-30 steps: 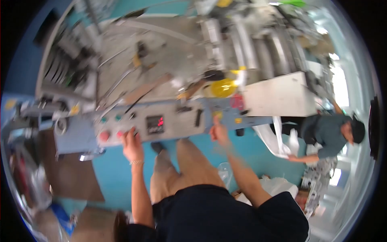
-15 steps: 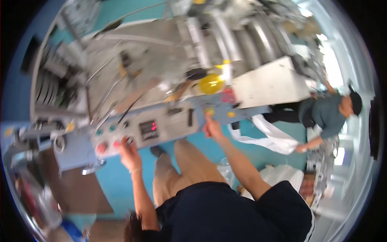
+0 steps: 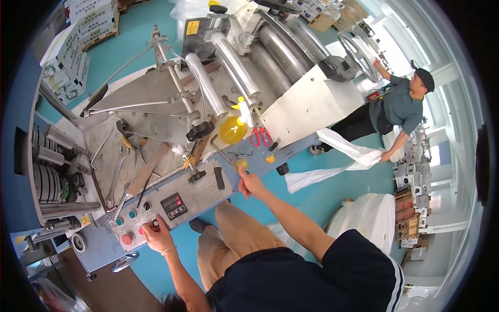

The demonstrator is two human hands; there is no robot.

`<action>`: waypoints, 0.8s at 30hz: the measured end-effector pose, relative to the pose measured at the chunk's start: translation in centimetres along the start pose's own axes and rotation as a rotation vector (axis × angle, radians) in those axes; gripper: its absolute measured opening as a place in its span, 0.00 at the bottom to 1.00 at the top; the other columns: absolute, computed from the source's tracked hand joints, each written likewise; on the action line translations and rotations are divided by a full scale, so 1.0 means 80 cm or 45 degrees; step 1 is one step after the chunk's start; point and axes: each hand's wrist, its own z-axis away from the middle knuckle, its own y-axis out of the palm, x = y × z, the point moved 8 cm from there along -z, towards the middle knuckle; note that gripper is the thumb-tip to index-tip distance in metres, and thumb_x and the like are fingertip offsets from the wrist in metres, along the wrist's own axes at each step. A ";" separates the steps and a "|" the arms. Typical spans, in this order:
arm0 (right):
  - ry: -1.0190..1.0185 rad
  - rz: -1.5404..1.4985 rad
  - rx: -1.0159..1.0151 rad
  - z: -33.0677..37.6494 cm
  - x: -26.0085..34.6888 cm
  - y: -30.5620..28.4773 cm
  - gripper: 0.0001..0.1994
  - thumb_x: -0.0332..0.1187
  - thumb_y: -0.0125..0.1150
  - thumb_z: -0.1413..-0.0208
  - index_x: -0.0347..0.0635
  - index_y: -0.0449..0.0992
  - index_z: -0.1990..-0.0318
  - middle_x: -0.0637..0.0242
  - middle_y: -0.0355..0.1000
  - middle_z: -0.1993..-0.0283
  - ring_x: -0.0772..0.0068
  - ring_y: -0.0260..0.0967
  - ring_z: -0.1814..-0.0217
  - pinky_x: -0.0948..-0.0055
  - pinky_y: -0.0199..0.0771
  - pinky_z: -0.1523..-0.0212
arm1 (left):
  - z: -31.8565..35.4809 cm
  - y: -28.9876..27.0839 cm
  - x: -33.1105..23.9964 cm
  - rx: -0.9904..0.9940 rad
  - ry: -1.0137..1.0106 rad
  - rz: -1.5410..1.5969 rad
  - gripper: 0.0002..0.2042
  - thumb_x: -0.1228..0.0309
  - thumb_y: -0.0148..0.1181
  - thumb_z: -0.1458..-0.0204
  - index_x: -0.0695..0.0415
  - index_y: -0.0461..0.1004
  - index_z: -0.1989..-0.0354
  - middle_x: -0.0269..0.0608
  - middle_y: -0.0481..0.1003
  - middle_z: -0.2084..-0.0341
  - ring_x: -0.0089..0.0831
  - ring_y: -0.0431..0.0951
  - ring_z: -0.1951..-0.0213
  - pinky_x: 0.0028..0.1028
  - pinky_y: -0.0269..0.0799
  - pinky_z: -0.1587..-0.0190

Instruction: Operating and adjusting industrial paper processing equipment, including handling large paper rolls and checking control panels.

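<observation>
My left hand (image 3: pixel 158 237) is at the grey control panel (image 3: pixel 200 192), its thumb and finger closed round a black knob (image 3: pixel 155 222). Beside it are red buttons (image 3: pixel 126 239), green buttons (image 3: pixel 119 221) and a small display with red digits (image 3: pixel 173 206). My right hand (image 3: pixel 250 184) is at the front edge of the blue machine frame, thumb raised and fingers curled; nothing shows in them. The thumb tip is close to a yellow label (image 3: pixel 242 163). Beyond it lie a hex key (image 3: pixel 223 152), red-handled scissors (image 3: pixel 261 137) and a yellow spray bottle (image 3: pixel 233 130).
Wrenches (image 3: pixel 117 174), pliers (image 3: pixel 136 143) and a wooden strip (image 3: pixel 150 169) lie on the machine bed. Steel rollers (image 3: pixel 236 65) and a white cover plate (image 3: pixel 312 101) stand behind. At right a co-worker (image 3: pixel 400 104) holds white sheeting (image 3: pixel 353 151) and touches a handwheel (image 3: pixel 358 57).
My view has shifted and sharpened. The right hand's index finger, stretched out before, is now curled in. My left hand stays at the panel controls. The co-worker's far hand is now on the handwheel.
</observation>
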 end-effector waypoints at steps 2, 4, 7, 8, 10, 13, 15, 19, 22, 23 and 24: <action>0.004 -0.003 -0.046 -0.004 -0.002 -0.002 0.39 0.69 0.37 0.53 0.38 0.67 0.89 0.64 0.61 0.93 0.73 0.58 0.94 0.76 0.57 0.92 | -0.008 0.004 -0.006 -0.011 -0.048 -0.093 0.17 0.56 0.58 0.54 0.57 0.63 0.79 0.39 0.68 0.84 0.39 0.70 0.81 0.36 0.64 0.79; 0.009 -0.015 -0.054 -0.005 -0.004 -0.005 0.39 0.69 0.37 0.52 0.38 0.67 0.90 0.64 0.61 0.93 0.73 0.58 0.95 0.76 0.56 0.92 | -0.011 0.005 -0.009 -0.026 -0.098 -0.189 0.20 0.52 0.55 0.54 0.57 0.61 0.80 0.41 0.69 0.85 0.43 0.72 0.80 0.39 0.65 0.79; 0.018 -0.026 -0.069 -0.005 -0.006 -0.008 0.39 0.69 0.37 0.52 0.38 0.67 0.90 0.65 0.60 0.93 0.73 0.58 0.95 0.77 0.55 0.92 | -0.008 0.005 -0.012 -0.029 -0.120 -0.183 0.21 0.49 0.53 0.53 0.56 0.62 0.79 0.44 0.71 0.83 0.46 0.73 0.79 0.41 0.64 0.79; 0.021 -0.025 -0.080 -0.004 -0.006 -0.010 0.39 0.69 0.37 0.52 0.38 0.67 0.90 0.65 0.60 0.94 0.73 0.57 0.95 0.77 0.54 0.93 | -0.006 0.005 -0.013 -0.039 -0.113 -0.187 0.21 0.49 0.53 0.53 0.56 0.62 0.79 0.44 0.71 0.83 0.46 0.73 0.79 0.41 0.64 0.79; -0.007 -0.049 -0.059 -0.003 -0.005 -0.008 0.38 0.68 0.38 0.52 0.37 0.67 0.90 0.65 0.60 0.93 0.73 0.57 0.95 0.77 0.54 0.93 | -0.004 0.003 -0.011 -0.048 -0.097 -0.165 0.21 0.50 0.55 0.53 0.56 0.60 0.78 0.45 0.69 0.83 0.47 0.71 0.82 0.41 0.63 0.83; -0.023 -0.073 -0.044 -0.001 -0.007 -0.007 0.38 0.67 0.39 0.51 0.36 0.68 0.89 0.64 0.60 0.93 0.73 0.57 0.95 0.77 0.53 0.93 | 0.003 0.002 -0.009 -0.038 -0.050 -0.120 0.21 0.49 0.56 0.54 0.57 0.62 0.74 0.43 0.70 0.83 0.44 0.72 0.80 0.39 0.64 0.81; -0.010 -0.082 -0.043 -0.002 -0.011 -0.006 0.38 0.67 0.39 0.51 0.36 0.68 0.89 0.64 0.60 0.93 0.73 0.58 0.95 0.77 0.53 0.93 | 0.009 0.000 -0.009 0.000 -0.045 -0.037 0.22 0.50 0.58 0.55 0.57 0.64 0.66 0.41 0.70 0.82 0.40 0.72 0.80 0.37 0.65 0.79; -0.046 -0.085 -0.035 0.000 -0.015 -0.003 0.38 0.68 0.38 0.52 0.37 0.68 0.90 0.65 0.60 0.93 0.73 0.58 0.95 0.77 0.57 0.92 | 0.016 -0.003 -0.009 0.028 -0.043 0.011 0.22 0.52 0.58 0.55 0.57 0.64 0.61 0.39 0.69 0.84 0.38 0.71 0.81 0.36 0.65 0.78; -0.067 -0.101 -0.051 0.002 -0.007 -0.009 0.38 0.68 0.39 0.52 0.37 0.68 0.89 0.65 0.61 0.93 0.73 0.58 0.95 0.77 0.57 0.92 | 0.019 0.004 -0.015 0.021 0.038 0.092 0.21 0.54 0.59 0.55 0.57 0.64 0.61 0.38 0.68 0.83 0.37 0.71 0.81 0.36 0.65 0.78; -0.093 -0.104 -0.061 0.004 -0.004 -0.010 0.38 0.68 0.39 0.52 0.37 0.68 0.89 0.65 0.61 0.93 0.73 0.58 0.95 0.77 0.57 0.92 | 0.019 0.004 -0.011 0.024 0.025 0.091 0.21 0.54 0.59 0.55 0.57 0.64 0.61 0.38 0.68 0.83 0.37 0.71 0.80 0.36 0.65 0.78; -0.086 -0.113 -0.030 0.003 -0.003 -0.006 0.38 0.68 0.39 0.52 0.37 0.68 0.89 0.65 0.61 0.93 0.73 0.58 0.95 0.77 0.57 0.92 | 0.019 0.003 -0.007 0.028 0.013 0.091 0.21 0.55 0.59 0.55 0.57 0.64 0.61 0.38 0.68 0.82 0.37 0.71 0.80 0.35 0.65 0.77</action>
